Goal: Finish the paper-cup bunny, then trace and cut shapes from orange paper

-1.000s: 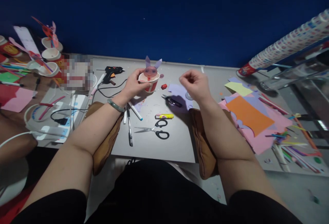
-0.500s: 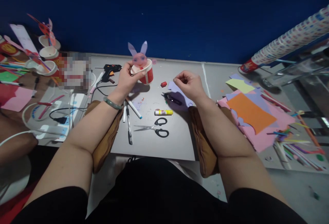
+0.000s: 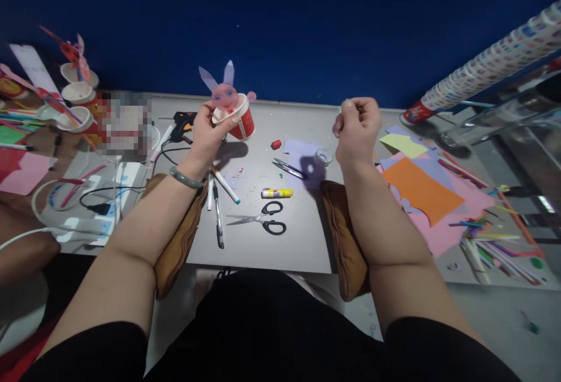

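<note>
My left hand (image 3: 209,132) grips a red and white paper cup (image 3: 246,125), tilted above the table. A pink paper rabbit face (image 3: 225,96) with lilac ears rises from the cup's rim, and a small pink disc sits at its right side. Raised over the table's right part, my right hand (image 3: 358,125) is closed; what its fingers pinch, if anything, I cannot make out. Below it lie a roll of clear tape (image 3: 323,156), lilac paper (image 3: 302,147) and thread snips (image 3: 290,169). Black-handled scissors (image 3: 263,218) and a yellow glue stick (image 3: 277,193) lie nearer me.
A glue gun (image 3: 180,126) and its cord lie left of centre, by a power strip (image 3: 114,195). Several decorated cups (image 3: 81,94) stand at the far left. Coloured paper (image 3: 423,189) and a long stack of paper cups (image 3: 486,66) are on the right.
My right hand has moved right and up, away from the lilac paper, uncovering the tape roll. My left hand and the cup have shifted slightly left, and the cup has turned a little.
</note>
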Motion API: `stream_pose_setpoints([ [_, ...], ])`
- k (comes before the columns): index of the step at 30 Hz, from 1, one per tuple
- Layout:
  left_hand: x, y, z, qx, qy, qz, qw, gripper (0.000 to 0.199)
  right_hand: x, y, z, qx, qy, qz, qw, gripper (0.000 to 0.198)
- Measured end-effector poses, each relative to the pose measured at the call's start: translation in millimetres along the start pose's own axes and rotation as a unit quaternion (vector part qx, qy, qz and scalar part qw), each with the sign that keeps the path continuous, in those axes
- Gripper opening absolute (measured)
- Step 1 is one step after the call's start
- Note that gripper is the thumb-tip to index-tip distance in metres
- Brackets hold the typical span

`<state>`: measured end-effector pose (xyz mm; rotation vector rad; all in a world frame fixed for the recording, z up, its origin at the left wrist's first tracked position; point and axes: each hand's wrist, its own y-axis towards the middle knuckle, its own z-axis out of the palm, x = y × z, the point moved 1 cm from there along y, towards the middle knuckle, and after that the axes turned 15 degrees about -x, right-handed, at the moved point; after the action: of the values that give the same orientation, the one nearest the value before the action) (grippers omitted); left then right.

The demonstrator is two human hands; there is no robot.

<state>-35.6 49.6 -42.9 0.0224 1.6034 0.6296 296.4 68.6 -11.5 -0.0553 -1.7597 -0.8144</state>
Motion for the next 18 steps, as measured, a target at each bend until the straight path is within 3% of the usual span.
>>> stream_pose_setpoints([
  [2,-3,-4,3,0.000,0.000,-0.003,1.000,0.057,7,3,-4,-0.020,0.022,-0.004,1.000,0.043],
  [6,-7,-11,11,0.056,-0.005,-0.033,0.998,0.057,25,4,-12,-0.052,0.052,-0.050,0.996,0.038],
  [10,-4,-16,17,0.107,0.015,-0.064,0.992,0.060,42,-8,-13,-0.020,0.050,-0.048,0.997,0.032],
  [14,-2,-19,18,0.138,0.047,-0.075,0.986,0.058,59,-27,-10,0.143,-0.034,-0.047,0.988,0.028],
  [16,-2,-20,18,0.142,0.069,-0.068,0.985,0.055,66,-36,-9,0.270,-0.090,-0.054,0.957,0.023],
  [18,-1,-21,18,0.146,0.075,-0.059,0.985,0.056,72,-47,-7,0.399,-0.145,-0.076,0.902,0.017],
])
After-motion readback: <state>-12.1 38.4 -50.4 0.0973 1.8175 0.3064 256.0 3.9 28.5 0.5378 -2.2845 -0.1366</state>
